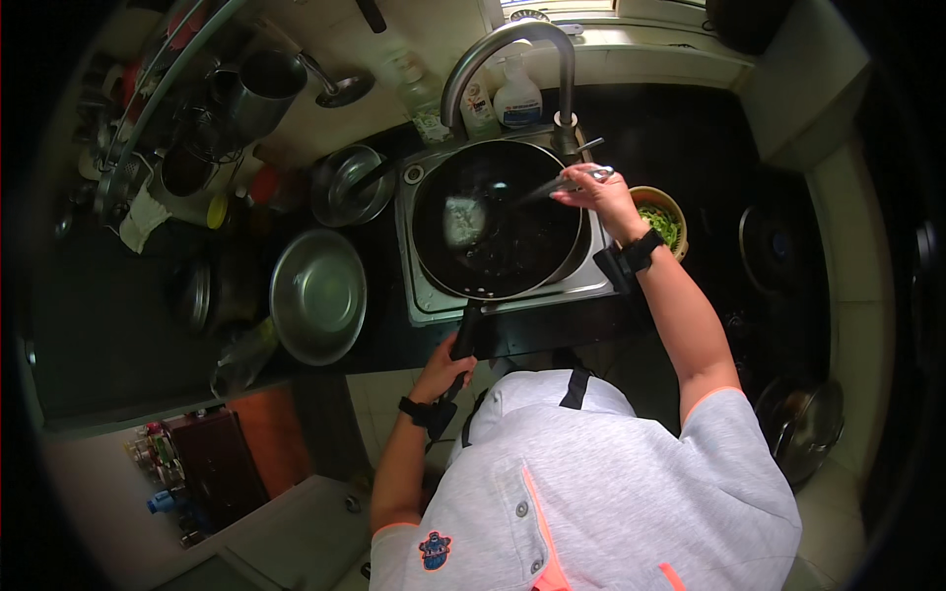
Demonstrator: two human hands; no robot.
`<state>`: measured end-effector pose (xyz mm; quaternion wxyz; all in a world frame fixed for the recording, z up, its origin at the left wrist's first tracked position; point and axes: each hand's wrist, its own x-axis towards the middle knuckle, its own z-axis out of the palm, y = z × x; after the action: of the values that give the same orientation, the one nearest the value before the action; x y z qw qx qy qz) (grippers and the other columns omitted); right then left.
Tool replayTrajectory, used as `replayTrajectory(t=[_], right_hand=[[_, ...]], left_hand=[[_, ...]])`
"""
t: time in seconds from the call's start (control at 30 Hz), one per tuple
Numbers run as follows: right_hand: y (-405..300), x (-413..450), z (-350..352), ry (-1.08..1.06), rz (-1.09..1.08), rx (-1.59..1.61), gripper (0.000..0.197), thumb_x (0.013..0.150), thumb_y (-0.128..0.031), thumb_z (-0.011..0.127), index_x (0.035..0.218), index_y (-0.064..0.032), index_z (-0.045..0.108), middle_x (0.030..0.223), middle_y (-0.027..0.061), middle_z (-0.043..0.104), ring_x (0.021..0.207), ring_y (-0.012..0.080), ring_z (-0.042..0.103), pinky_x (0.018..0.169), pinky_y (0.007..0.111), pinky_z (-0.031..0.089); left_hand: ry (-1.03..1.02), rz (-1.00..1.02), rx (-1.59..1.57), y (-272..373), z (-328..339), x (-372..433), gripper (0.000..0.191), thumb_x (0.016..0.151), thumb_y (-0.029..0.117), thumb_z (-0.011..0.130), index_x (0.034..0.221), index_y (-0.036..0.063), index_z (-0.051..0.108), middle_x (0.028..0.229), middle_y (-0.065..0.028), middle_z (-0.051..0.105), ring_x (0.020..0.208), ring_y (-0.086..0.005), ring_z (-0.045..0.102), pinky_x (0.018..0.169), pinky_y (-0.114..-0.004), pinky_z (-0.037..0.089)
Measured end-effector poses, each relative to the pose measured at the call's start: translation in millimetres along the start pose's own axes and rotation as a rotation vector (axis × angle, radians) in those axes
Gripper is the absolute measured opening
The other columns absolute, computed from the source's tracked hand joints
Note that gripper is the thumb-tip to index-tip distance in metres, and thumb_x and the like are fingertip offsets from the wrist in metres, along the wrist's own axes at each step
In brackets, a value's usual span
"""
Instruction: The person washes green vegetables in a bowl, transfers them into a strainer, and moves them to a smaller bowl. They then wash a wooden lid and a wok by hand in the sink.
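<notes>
A large dark frying pan (pixel 502 258) rests over the stainless steel sink (pixel 429 306), below the curved faucet (pixel 510 33). Its black handle (pixel 465 332) points towards me, and my left hand (pixel 447 367) is closed around it. Above the pan's right side, my right hand (pixel 595 193) grips a cooking utensil (pixel 558 185) by its metal handle. The utensil's dark end reaches over the pan's inside; its exact shape is blurred. Bright reflections lie on the pan's dark inner surface, and I cannot tell how much liquid is in it. Just right of the sink, a yellowish basket (pixel 681 247) holds chopped greens (pixel 659 221).
Left of the sink stand a wide steel bowl (pixel 318 295) and a clear bowl (pixel 351 199). Bottles, including a white one (pixel 517 96), line the wall behind. A rack with pots (pixel 266 96) hangs upper left. A round pan or lid (pixel 765 247) sits at the right.
</notes>
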<state>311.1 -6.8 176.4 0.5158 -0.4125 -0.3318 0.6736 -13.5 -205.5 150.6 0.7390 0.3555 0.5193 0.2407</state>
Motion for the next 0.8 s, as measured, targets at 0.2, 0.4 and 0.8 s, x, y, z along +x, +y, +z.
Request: replayTrajectory(t=[0.2,0.4,0.8], right_hand=[[-3.9,-16.8,-40.7,0.124,0.051,-0.078,0.019,0.091,-0.015,0.052,0.088,0.0021,0.058,0.075,0.0118,0.064,0.066,0.0239,0.067,0.06,0.029,0.058],[-15.2,-33.3,-16.9,0.02,-0.158,-0.302,0.011,0.089,-0.009,0.055,0.089,-0.0003,0.061,0.081,0.0063,0.065,0.069,0.0155,0.066,0.064,0.027,0.056],[53.4,-108.6,-3.1,-0.497,-0.936,-1.553,0.042,0.066,-0.012,0.064,0.107,-0.0074,0.053,0.129,0.0225,0.042,0.103,0.0312,0.055,0.077,0.032,0.053]], left_hand=[[0.38,0.045,0.379,4.0,1.2,-2.0,0.039,0.076,0.005,0.061,0.112,0.0027,0.046,0.065,-0.006,0.055,0.051,-0.0131,0.053,0.045,-0.027,0.043],[0.614,0.248,0.747,-1.7,-7.3,4.4,0.039,0.07,0.006,0.064,0.106,0.0025,0.048,0.069,-0.0179,0.061,0.063,-0.0326,0.062,0.052,-0.038,0.047],[0.729,0.305,1.038,8.3,8.7,3.3,0.046,0.069,0.005,0.065,0.11,0.0065,0.043,0.082,-0.0211,0.063,0.075,-0.0411,0.06,0.062,-0.047,0.048]])
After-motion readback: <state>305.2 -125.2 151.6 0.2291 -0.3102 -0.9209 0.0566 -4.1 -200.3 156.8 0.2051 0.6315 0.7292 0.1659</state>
